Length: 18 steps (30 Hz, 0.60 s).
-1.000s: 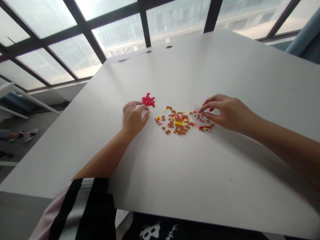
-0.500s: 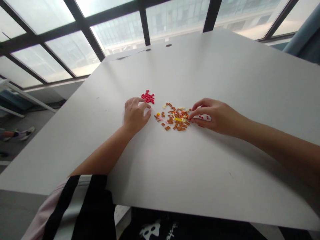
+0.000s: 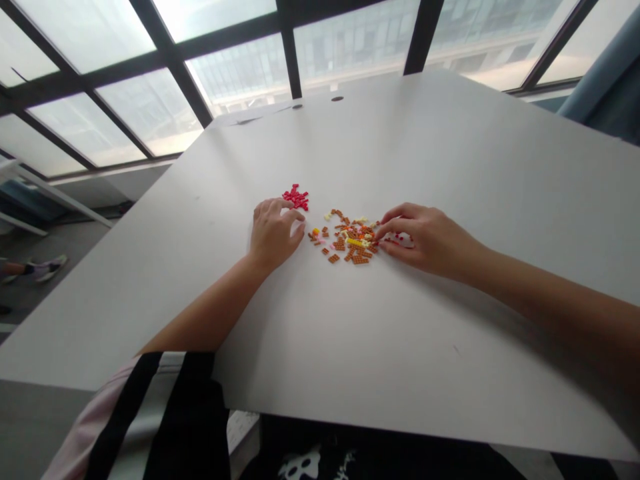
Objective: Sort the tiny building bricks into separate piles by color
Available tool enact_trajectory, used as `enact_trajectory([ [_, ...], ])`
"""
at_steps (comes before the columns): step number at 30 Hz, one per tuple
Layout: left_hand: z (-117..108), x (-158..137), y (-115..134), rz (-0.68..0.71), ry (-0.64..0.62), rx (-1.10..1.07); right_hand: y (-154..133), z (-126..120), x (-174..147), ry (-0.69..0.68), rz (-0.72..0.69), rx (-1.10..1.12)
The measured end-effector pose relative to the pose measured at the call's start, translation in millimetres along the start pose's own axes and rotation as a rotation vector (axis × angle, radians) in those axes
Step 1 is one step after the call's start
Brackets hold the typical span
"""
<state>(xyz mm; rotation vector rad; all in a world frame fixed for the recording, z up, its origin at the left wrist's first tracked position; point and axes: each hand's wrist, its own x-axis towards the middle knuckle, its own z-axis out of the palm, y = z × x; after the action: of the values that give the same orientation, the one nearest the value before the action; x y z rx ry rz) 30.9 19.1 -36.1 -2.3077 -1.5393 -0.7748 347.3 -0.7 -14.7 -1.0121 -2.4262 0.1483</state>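
Note:
My left hand (image 3: 276,233) rests on the table with curved fingers, its thumb apart from the index finger and nothing visible between them. Just beyond its fingertips lies a small heap of red toy bricks (image 3: 296,197). My right hand (image 3: 433,239) reaches in from the right, its thumb and fingertips close together at the right edge of a mixed pile of small toy bricks (image 3: 361,253). Whatever is between those fingertips is too small to make out. The pile is mostly brown, with yellow, orange, cream and pink pieces. Several loose red bricks (image 3: 400,236) show behind my right thumb, partly hidden.
The bricks lie on a large white table (image 3: 325,333). Two dark round holes sit near its far edge, below framed windows (image 3: 240,73). A blue curtain (image 3: 605,93) hangs at the far right. At the left, a person's shoe (image 3: 50,268) shows on the floor.
My right hand has shifted slightly left and its fingertips stay at the pile's right edge. The left hand has barely moved. The camera view has tilted up a little.

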Motion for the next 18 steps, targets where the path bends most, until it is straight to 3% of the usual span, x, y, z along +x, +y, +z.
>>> enact_trajectory([
  [12,-1,0,3,0.023,-0.002,-0.020,2,5,-1,-0.018,0.002,0.002],
  [18,-7,1,12,0.081,-0.004,-0.087,-3,10,1,0.042,0.041,-0.016],
])
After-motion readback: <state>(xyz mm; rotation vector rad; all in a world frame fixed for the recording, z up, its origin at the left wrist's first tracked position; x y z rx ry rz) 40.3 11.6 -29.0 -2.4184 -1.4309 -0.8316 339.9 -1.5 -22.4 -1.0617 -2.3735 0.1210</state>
